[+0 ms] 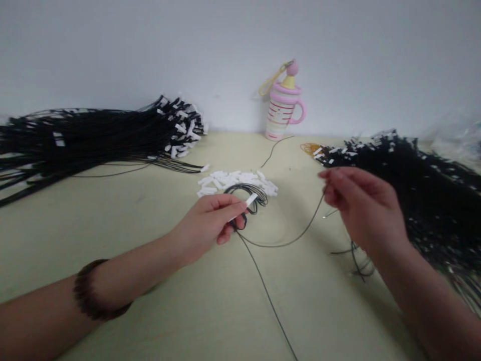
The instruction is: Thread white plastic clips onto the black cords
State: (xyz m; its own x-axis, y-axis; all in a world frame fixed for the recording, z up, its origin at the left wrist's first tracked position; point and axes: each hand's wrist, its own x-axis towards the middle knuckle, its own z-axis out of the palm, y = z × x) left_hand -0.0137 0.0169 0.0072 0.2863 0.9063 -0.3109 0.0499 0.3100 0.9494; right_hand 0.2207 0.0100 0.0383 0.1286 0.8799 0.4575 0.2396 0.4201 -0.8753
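Observation:
My left hand [214,215] is closed in a pinch on a small white tag [251,199] and on coiled loops of thin black cord [248,193]. From that hand the black cord [293,239] curves across the table to my right hand [356,205]. My right hand is closed, pinching the cord's end between fingertips near a metal tip [325,216]. Another length of the cord [268,296] runs down toward the table's near edge.
A heap of white tags [233,179] lies behind my left hand. A bundle of black cords with tags [93,133] lies at the far left, another [413,175] at the right. A pink striped cup [282,108] stands by the wall. Orange rubber bands [308,148] lie nearby.

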